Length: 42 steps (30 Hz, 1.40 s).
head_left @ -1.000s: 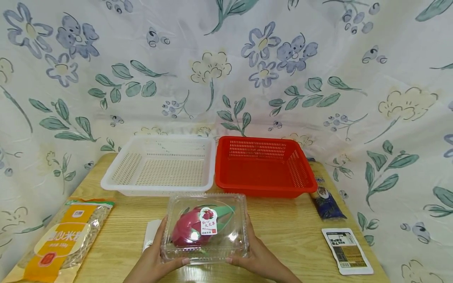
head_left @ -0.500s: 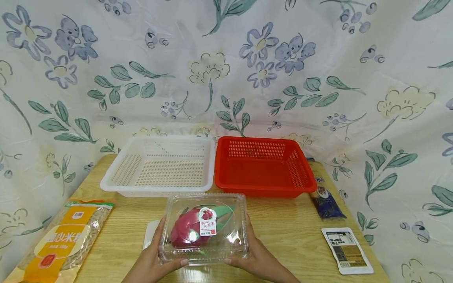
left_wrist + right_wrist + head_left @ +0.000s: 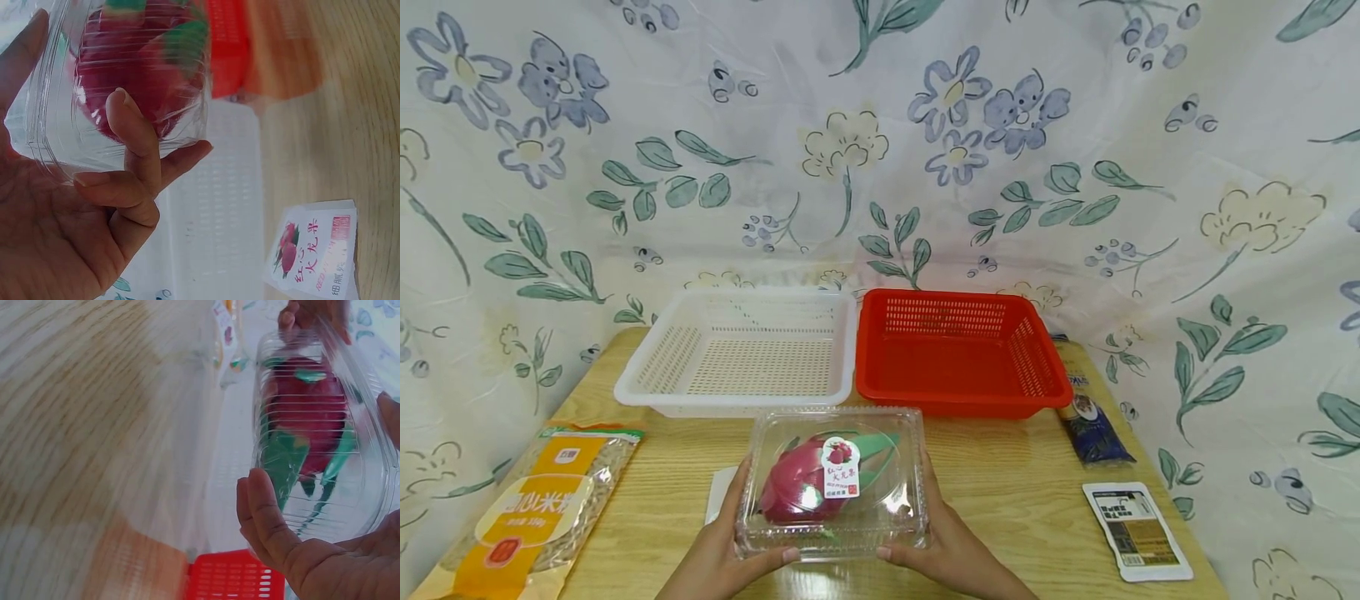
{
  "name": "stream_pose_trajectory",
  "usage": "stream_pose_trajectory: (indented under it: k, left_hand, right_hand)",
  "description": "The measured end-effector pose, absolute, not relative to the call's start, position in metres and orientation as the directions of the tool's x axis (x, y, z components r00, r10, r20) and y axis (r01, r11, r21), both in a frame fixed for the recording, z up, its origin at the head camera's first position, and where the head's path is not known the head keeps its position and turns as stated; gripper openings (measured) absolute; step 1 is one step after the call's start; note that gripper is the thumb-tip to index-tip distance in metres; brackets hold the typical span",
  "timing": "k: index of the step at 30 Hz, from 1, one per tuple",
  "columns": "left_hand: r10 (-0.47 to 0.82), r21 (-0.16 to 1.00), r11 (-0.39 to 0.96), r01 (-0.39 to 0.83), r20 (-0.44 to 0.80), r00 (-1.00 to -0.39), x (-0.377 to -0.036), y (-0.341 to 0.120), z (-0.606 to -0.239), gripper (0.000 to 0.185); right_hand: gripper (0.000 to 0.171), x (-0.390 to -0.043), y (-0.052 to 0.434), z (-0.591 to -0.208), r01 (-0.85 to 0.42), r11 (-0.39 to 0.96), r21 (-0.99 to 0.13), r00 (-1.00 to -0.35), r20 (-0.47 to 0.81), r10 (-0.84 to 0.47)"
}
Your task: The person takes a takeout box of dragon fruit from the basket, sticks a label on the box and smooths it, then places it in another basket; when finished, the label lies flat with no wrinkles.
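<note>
Between both hands is a clear plastic clamshell box (image 3: 880,521) with a pink and green dragon fruit (image 3: 793,483) inside. A white label (image 3: 840,468) with a fruit picture is stuck on its lid. My left hand (image 3: 718,542) grips the box's left end, thumb along the front edge; the left wrist view shows its fingers curled under the base. On the opposite end, my right hand (image 3: 951,546) grips with its thumb at the front and fingers (image 3: 269,512) against the underside. Below the box, a white card with a dragon fruit print (image 3: 315,250) lies on the table.
A white basket (image 3: 737,400) and a red basket (image 3: 955,400) stand side by side at the back of the wooden table (image 3: 1022,500). An orange bag (image 3: 531,508) lies left; a blue and gold packet (image 3: 1093,425) and a white flat pack (image 3: 1137,532) lie right.
Both hands keep their grip on the clamshell box, which has shifted very slightly to the left. The baskets and packets stay where they were.
</note>
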State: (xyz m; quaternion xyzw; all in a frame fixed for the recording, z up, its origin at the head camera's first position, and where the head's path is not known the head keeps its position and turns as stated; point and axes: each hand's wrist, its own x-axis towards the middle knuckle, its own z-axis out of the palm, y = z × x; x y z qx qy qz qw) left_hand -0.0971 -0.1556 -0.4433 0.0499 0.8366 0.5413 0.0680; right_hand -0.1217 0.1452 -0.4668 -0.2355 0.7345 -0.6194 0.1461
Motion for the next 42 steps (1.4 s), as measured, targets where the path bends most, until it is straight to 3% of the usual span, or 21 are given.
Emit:
stream_pose_trajectory:
  k: [23, 34, 42]
  left_hand:
    - [0.142, 0.896, 0.444, 0.013, -0.056, -0.988, -0.098, -0.151, -0.434, 0.12]
    - [0.139, 0.872, 0.488, 0.042, -0.03, -0.99, -0.098, -0.147, -0.434, 0.124]
    - [0.135, 0.888, 0.457, 0.041, -0.024, -0.991, -0.097, -0.143, -0.434, 0.123]
  right_hand:
    - [0.118, -0.121, 0.148, -0.457, -0.175, 0.052, -0.983, -0.853, 0.125, -0.507]
    - [0.12, -0.121, 0.149, -0.456, -0.22, 0.081, -0.972, -0.871, 0.158, -0.466]
    - [0.129, -0.124, 0.151, -0.457, -0.085, 0.076, -0.993, -0.909, 0.046, -0.414]
